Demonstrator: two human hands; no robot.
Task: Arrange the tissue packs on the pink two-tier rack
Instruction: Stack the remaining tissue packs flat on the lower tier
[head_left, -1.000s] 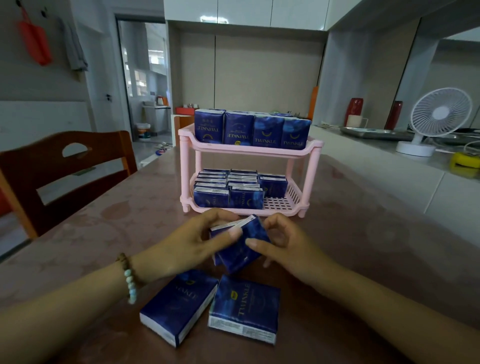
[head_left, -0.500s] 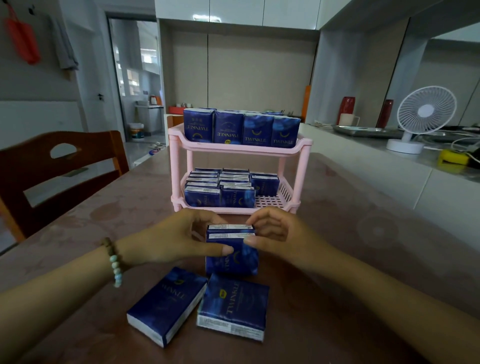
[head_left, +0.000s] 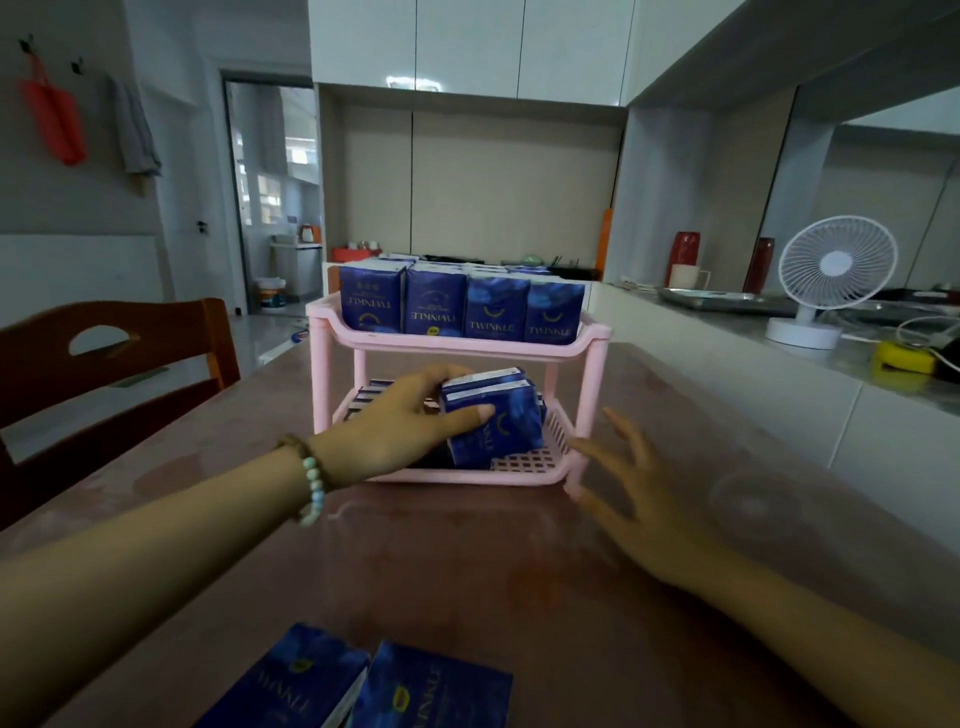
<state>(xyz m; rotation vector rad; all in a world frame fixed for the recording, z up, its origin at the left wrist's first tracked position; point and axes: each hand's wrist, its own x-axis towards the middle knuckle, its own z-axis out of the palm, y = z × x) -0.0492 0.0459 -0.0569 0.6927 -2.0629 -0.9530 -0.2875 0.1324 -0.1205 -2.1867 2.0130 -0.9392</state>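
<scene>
At frame centre, our left hand (head_left: 410, 421) grips two tissue packs (head_left: 491, 415) over the rack (head_left: 467, 345)'s lower tier, our right hand (head_left: 631, 483) spread empty; a loose grip risks dropping one.

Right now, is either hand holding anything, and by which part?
The left hand grips two tissue packs by their left end, thumb on the front face, fingers behind, over the lower tier of the pink rack. The right hand holds nothing.
</scene>
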